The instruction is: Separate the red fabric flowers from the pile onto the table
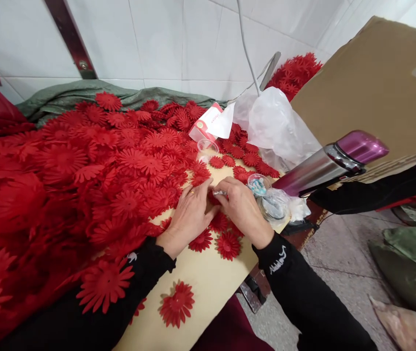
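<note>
My left hand (189, 214) and my right hand (240, 207) meet over a red fabric flower (213, 199) on the beige table top (208, 278). Both hands are closed in a pinch at the flower's centre. A small white piece (219, 193) shows between my right fingertips. More red flowers (228, 245) lie flat just below my hands. A huge heap of red flowers (84, 170) fills the table to the left.
A small clear cup with blue-white bits (258, 185) and a crumpled plastic bag (279, 205) sit right of my hands. A metal flask with a purple cap (334, 163) lies on its side. A white plastic bag (277, 124), cardboard (376, 83) and a pink-white box (208, 123) stand behind.
</note>
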Motion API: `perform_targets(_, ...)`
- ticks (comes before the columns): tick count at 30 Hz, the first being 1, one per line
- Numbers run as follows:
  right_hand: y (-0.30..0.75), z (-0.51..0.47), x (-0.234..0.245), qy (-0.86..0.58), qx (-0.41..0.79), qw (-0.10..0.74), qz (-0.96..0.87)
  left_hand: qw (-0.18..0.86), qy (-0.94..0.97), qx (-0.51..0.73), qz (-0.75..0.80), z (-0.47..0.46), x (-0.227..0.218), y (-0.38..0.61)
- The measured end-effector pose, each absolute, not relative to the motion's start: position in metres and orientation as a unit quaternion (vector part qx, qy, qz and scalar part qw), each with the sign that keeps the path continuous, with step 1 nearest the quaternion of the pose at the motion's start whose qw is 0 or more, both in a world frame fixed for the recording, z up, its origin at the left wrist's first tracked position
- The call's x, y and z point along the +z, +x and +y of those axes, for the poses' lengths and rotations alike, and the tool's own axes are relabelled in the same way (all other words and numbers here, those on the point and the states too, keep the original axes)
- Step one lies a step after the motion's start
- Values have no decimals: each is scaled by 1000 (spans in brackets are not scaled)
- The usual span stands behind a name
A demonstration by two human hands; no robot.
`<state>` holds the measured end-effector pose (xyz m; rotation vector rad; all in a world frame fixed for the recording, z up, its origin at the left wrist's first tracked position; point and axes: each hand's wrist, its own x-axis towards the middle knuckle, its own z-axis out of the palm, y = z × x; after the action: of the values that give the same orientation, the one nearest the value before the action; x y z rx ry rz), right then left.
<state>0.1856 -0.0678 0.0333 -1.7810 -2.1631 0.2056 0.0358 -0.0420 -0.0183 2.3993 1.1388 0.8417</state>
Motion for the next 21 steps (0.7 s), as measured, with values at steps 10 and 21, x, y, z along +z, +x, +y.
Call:
perform_targets(10, 195, -73, 16, -613, 118, 238, -744, 182, 850, 266, 416, -41, -20, 36)
perform_targets(21, 225, -148, 34, -634, 165, 500, -567, 181, 853, 328, 364, -38, 0, 40)
